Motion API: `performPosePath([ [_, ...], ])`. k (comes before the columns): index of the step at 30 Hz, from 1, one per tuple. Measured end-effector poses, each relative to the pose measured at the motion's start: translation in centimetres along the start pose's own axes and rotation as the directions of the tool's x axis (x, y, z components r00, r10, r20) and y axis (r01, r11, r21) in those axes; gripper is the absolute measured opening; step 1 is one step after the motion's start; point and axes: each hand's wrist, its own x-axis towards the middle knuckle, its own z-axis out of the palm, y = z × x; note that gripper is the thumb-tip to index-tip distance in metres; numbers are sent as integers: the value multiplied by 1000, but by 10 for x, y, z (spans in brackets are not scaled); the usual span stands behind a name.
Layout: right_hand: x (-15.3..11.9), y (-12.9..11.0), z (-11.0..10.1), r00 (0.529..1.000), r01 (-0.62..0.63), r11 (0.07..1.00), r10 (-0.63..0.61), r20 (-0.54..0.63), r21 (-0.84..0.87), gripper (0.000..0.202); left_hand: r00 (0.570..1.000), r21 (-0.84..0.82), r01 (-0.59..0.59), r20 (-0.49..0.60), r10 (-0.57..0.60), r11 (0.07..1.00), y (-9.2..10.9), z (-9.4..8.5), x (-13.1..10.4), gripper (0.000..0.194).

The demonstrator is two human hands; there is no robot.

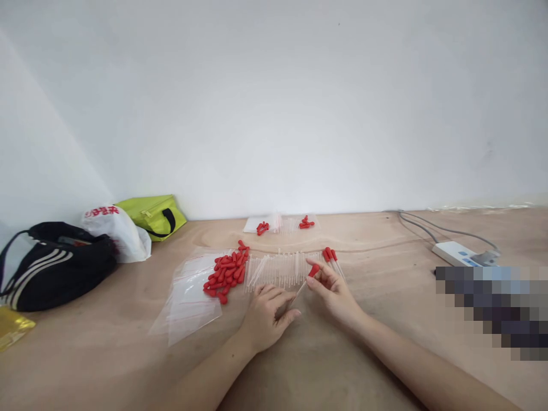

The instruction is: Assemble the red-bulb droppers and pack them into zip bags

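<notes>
Between my hands is a thin clear tube (301,290) with a red rubber bulb (314,270) on its upper end, tilted up to the right. My right hand (331,288) pinches the bulb. My left hand (269,314) holds the tube's lower end between thumb and fingers. Just beyond lies a row of clear tubes (276,267). Left of it is a pile of red bulbs (226,274), partly on clear zip bags (192,302). At the row's right end lie a few tubes fitted with red bulbs (329,254).
Near the wall lie small bags (257,222) with red bulbs and tubes. A black bag (64,274), a white plastic bag (124,237) and a green bag (156,214) stand at the left. A power strip (456,253) with grey cables is at the right, behind a pixelated patch.
</notes>
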Motion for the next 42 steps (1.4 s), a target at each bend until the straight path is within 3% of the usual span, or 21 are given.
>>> performPosePath([
  [4, 29, -8, -42, 991, -50, 967, 17, -135, -249, 51, 999, 33, 43, 14, -43, 999, 2, -1, 1, 24],
  [8, 53, -3, -94, 990, -104, 703, 4, -142, -703, 49, 997, 43, 66, 42, -68, 997, 1, 1, 1, 19],
  [10, 57, 7, -108, 991, -132, 573, 45, -130, -809, 48, 996, 39, 68, 50, -70, 997, 1, 2, 1, 17],
  [12, 58, 19, -112, 992, -122, 510, 72, -100, -851, 49, 996, 36, 69, 50, -71, 997, 0, 3, 1, 14],
  [16, 57, 36, -105, 995, -102, 566, 76, -71, -818, 53, 997, 32, 65, 48, -66, 997, 0, 3, 0, 11],
  [21, 52, 41, -99, 987, -131, 586, 1, -161, -800, 50, 998, 36, 59, 36, -60, 998, -3, 3, -1, 12],
  [28, 41, 34, -93, 962, -142, 514, -130, -240, -846, 38, 997, 69, 67, 29, -69, 995, -1, 3, -2, 11],
  [30, 38, 27, -86, 959, -101, 473, -188, -213, -875, 33, 994, 122, 108, -28, -105, 987, -1, 3, -2, 9],
  [33, 33, 16, -69, 968, -29, 370, -223, -119, -929, 28, 959, 258, 266, -166, -228, 929, -6, -7, 4, 9],
  [37, 32, 2, -43, 991, -70, 233, -96, -94, -970, 30, 869, 437, 492, -295, -397, 753, -26, -36, 17, 14],
  [42, 41, -10, -24, 978, -171, 118, 140, -154, -978, 27, 799, 532, 577, -209, -564, 620, -53, -62, 18, 18],
])
